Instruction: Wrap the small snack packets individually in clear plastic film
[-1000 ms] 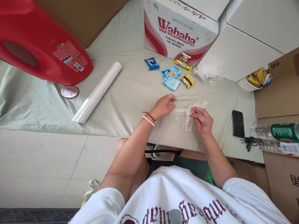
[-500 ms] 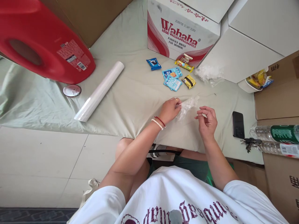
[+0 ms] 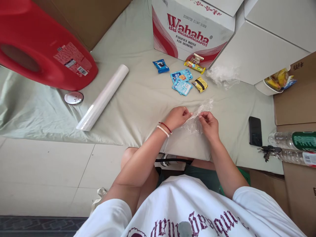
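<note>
A crumpled piece of clear plastic film (image 3: 195,125) is stretched between my two hands, low over the cloth-covered table. My left hand (image 3: 178,117), with a red cord and a white bead bracelet at the wrist, pinches its left side. My right hand (image 3: 209,123) grips it near the middle with thumb and fingertips. Beyond the hands lie light blue snack packets (image 3: 182,86), a yellow packet (image 3: 200,84), a dark blue packet (image 3: 161,66) and a yellow wrapped bar (image 3: 194,66). Another heap of clear plastic (image 3: 224,76) rests right of them.
A roll of clear film (image 3: 103,98) lies on the left by a round tin (image 3: 74,97) and a big red jug (image 3: 74,62). A Wahaha carton (image 3: 190,36) stands behind. At right are a phone (image 3: 255,131), keys (image 3: 270,151), plastic bottles (image 3: 283,141) and a white snack tub (image 3: 269,88).
My right hand has moved left and closed on the plastic film, which it was apart from before. The left hand keeps its hold; the view has shifted slightly.
</note>
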Action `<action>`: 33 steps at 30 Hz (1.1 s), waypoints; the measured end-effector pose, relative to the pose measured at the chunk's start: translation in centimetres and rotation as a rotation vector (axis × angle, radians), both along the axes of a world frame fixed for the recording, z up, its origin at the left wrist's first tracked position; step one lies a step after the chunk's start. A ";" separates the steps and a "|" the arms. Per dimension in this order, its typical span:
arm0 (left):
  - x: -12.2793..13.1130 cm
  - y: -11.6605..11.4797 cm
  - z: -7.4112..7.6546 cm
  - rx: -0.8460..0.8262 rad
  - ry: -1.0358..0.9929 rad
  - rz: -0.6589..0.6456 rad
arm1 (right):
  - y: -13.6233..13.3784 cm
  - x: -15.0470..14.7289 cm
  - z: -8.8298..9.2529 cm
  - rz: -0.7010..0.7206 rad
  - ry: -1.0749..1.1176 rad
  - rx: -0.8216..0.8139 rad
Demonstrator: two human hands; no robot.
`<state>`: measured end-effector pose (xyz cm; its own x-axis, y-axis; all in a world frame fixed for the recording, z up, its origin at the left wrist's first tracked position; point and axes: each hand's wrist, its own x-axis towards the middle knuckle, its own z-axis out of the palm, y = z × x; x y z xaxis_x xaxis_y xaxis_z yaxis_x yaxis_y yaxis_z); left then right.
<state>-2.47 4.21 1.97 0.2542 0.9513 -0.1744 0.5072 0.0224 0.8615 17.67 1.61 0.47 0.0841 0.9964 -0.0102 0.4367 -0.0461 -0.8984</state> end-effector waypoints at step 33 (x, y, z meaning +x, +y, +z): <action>3.0 -1.2 0.3 -0.455 -0.567 0.178 | -1.9 0.8 -0.1 -0.134 -0.066 0.167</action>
<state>0.50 3.00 2.22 0.2711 0.8516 -0.4486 -0.0569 0.4795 0.8757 18.50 -0.30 0.38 0.2108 0.9637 0.1636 0.4950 0.0391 -0.8680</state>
